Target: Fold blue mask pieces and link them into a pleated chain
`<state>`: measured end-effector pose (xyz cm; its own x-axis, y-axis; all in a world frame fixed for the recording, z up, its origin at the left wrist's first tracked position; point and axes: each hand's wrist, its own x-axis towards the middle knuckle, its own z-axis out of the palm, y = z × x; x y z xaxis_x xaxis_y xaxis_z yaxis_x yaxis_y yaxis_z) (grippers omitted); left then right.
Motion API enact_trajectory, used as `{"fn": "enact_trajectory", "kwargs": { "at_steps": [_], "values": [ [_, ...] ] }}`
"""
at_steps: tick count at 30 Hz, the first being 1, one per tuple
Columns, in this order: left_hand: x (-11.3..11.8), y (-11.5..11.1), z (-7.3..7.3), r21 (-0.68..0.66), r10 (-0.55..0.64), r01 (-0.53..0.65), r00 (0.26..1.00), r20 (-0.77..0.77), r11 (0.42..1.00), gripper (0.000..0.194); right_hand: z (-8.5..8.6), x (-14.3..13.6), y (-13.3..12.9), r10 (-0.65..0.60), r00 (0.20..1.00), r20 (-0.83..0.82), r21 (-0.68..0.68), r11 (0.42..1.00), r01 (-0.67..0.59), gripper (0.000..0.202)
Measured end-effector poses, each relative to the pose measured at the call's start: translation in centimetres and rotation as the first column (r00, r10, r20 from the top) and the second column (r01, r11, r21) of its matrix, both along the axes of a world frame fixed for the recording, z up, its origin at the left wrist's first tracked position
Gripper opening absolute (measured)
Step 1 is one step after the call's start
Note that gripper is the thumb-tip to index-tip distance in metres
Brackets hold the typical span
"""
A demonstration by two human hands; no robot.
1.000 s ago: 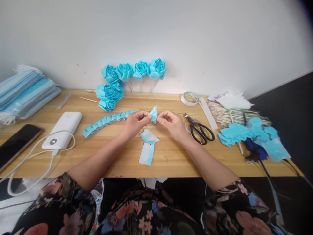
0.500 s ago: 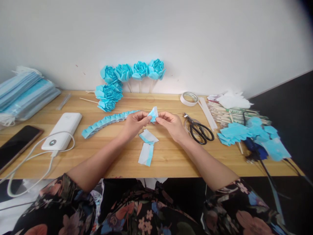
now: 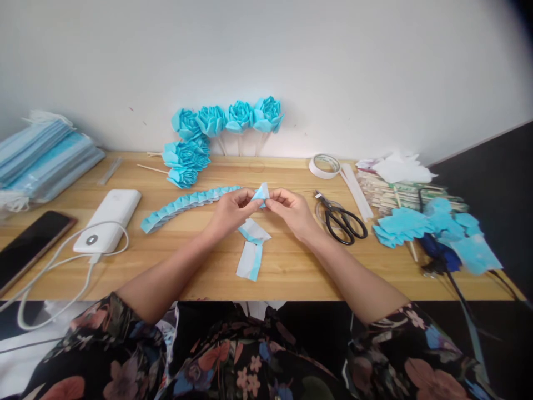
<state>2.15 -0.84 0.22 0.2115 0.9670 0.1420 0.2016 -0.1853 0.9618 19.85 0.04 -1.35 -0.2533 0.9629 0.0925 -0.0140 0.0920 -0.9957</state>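
My left hand (image 3: 229, 212) and my right hand (image 3: 292, 210) meet over the middle of the wooden table (image 3: 291, 266), pinching a small folded blue-and-white piece (image 3: 261, 193) between their fingertips. Just below it on the table lie two more blue-and-white cut pieces (image 3: 251, 247). A long curved row of folded blue pieces (image 3: 183, 204) stretches left from my left hand. Several finished blue fabric roses (image 3: 227, 119) on sticks lean against the wall behind, with more lying flat beside them.
Black scissors (image 3: 341, 220) and a tape roll (image 3: 323, 166) lie right of my hands. Blue scraps (image 3: 420, 225), sticks and a dark tool with a cord sit far right. A power bank (image 3: 107, 219) with cable, a phone (image 3: 29, 247) and stacked face masks (image 3: 41, 158) occupy the left.
Both hands have sunk slightly toward the table with the folded piece, fingers shifting on it. Nothing else has moved.
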Motion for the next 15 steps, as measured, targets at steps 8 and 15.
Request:
{"fn": "enact_trajectory", "kwargs": {
  "at_steps": [8,15],
  "values": [
    [-0.1,0.0,0.0,-0.103,-0.029,0.033,0.998,0.047,0.994,0.03,-0.3,0.1,0.1,0.016,0.999,0.033,0.037,0.999,-0.017,0.021],
    [-0.2,-0.1,-0.2,-0.142,-0.129,0.133,0.991,0.037,0.981,0.029,1.0,0.6,-0.2,0.087,0.995,0.039,0.032,0.996,-0.089,0.022]
  ]
}}
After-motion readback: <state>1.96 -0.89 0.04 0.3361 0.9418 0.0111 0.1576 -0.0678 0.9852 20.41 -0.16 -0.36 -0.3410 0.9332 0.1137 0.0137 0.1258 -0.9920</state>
